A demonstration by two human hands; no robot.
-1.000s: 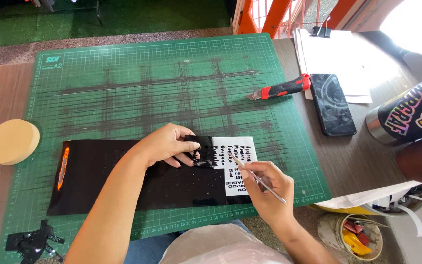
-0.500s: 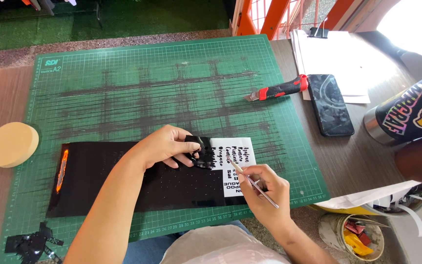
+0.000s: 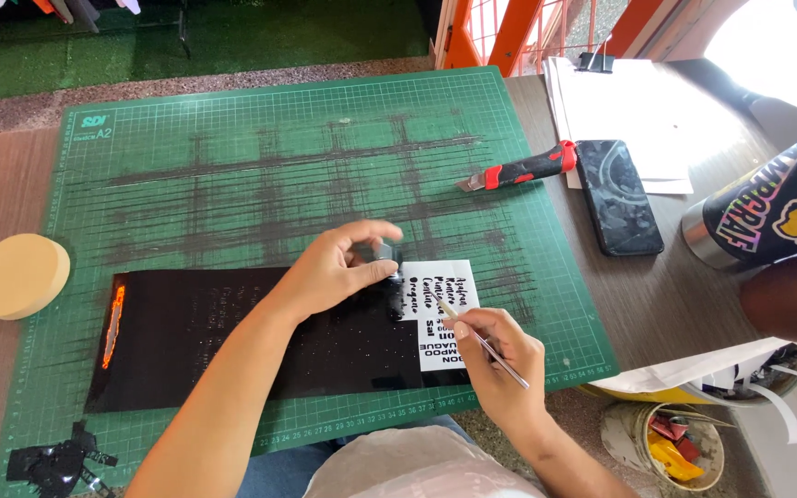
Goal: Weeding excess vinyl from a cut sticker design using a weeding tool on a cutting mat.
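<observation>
Black vinyl sheet (image 3: 232, 341) lies low centre of frame on the green cutting mat (image 3: 260, 157); its right end is weeded to white backing with black lettering (image 3: 440, 318). Left hand (image 3: 334, 272) pinches a peeled-up flap of vinyl between thumb and fingers. Right hand (image 3: 500, 364) grips a thin weeding pick (image 3: 477, 337) pen-style, tip at the letters. Risk: pulling the flap too steeply could lift small letters; a slipped pick could scratch them.

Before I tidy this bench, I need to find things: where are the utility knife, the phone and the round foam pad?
utility knife (image 3: 526, 169), head view, on its red handle.
phone (image 3: 618, 196), head view, middle of its dark back.
round foam pad (image 3: 17, 275), head view, centre of its top.
</observation>
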